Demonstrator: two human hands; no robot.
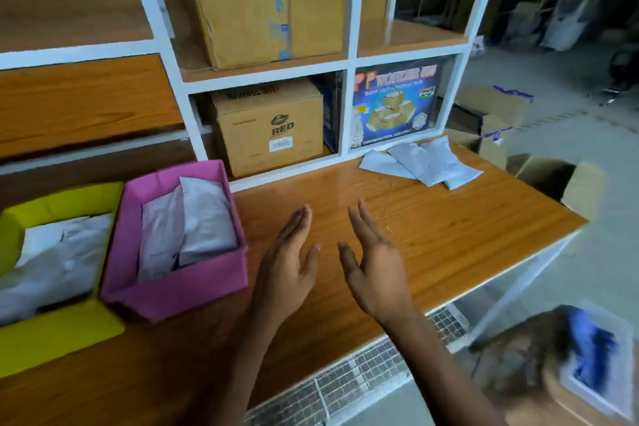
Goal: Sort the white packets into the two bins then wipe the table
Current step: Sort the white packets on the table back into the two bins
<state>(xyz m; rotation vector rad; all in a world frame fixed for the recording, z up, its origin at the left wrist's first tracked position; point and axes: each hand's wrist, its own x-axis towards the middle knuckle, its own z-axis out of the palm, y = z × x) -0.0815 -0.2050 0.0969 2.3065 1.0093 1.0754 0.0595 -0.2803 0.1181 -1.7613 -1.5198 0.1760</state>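
A small pile of white packets (427, 162) lies at the table's far right, against the shelf. A pink bin (173, 290) at the left holds two white packets (193, 221). Left of it a yellow bin (52, 332) holds more white packets (58, 252). My left hand (288, 263) and my right hand (375, 266) hover side by side over the middle of the wooden table (449, 239), palms facing each other, fingers straight, holding nothing. Both are well short of the loose pile.
A white shelf unit (347, 62) rises behind the table with cardboard boxes (273, 128) and a blue printed box (394, 104). An open carton (553, 180) stands off the right edge. A box with blue items (594, 360) sits low at the right.
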